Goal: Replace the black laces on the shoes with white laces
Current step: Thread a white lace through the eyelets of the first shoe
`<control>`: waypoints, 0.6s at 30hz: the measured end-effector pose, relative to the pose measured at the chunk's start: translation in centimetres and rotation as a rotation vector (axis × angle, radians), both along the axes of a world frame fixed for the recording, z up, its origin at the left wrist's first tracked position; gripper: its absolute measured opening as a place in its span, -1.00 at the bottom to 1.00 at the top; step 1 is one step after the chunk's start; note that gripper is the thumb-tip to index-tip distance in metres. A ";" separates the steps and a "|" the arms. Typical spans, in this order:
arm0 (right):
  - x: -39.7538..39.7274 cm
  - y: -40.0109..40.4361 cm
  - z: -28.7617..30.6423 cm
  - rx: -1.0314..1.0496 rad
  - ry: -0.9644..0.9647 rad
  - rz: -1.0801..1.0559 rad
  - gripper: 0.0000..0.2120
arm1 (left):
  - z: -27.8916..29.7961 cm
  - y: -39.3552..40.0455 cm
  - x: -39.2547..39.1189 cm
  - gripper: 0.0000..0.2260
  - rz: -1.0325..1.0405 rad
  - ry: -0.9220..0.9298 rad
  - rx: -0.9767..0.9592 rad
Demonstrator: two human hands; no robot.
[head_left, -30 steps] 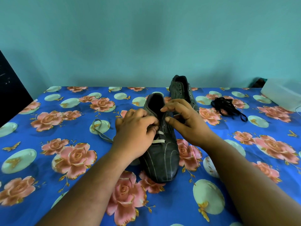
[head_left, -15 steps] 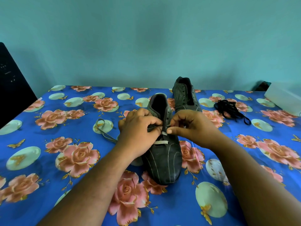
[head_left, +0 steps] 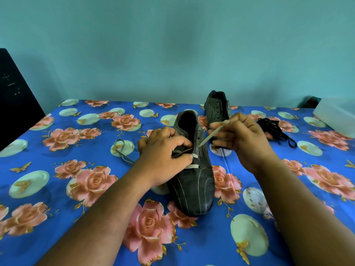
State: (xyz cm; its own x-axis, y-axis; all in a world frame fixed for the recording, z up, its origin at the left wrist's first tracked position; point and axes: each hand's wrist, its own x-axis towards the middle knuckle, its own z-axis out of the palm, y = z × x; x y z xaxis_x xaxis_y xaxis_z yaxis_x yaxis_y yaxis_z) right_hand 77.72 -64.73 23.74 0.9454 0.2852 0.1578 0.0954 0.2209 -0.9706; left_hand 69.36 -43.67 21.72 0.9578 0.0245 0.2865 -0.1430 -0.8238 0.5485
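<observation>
A person's two bare forearms reach forward from the near edge over a table covered with a blue cloth printed with pink roses and pale green circles. Between the arms, toe pointing toward the person, stands a dark shoe with thin pale stripes. Two short bars of white lace cross its lower eyelets. The left hand rests on the left side of the shoe with fingers curled, gripping the shoe's edge and pressing a strand of the lace under the thumb. The right hand is raised just to the right of the shoe, its thumb and fingers pinching the free end of the lace, which runs taut and slanted from an eyelet on the right side of the shoe up to the fingertips. To the left of the left hand, the other end of the lace lies in a loose loop on the cloth. Farther back, just behind the right hand, stands the second shoe, with bare eyelets. To its right, a tangle of black laces lies on the cloth. At the far right edge sits a white box; at the far left, a black object. A plain teal wall rises behind.
</observation>
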 end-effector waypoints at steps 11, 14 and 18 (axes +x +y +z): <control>3.0 -3.0 -0.8 -0.250 -0.231 -0.628 -0.85 | 0.3 1.7 -0.8 -0.18 -0.120 0.171 -0.157; 2.4 -2.0 -1.3 -0.479 -0.447 -0.506 -0.80 | 0.2 2.8 -0.7 -0.11 -0.157 0.227 -0.236; 1.4 -0.7 -1.2 -0.689 -0.737 -0.216 -0.74 | 0.4 4.8 -0.5 -0.30 -0.182 0.316 -0.363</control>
State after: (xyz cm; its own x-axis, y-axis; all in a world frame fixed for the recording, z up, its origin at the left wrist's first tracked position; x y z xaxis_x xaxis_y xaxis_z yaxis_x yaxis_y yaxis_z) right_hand 79.13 -65.42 22.54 0.7221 0.3685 0.5855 0.6894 -0.4537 -0.5647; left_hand 68.87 -38.88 22.15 0.9942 -0.1062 -0.0135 -0.0474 -0.5492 0.8344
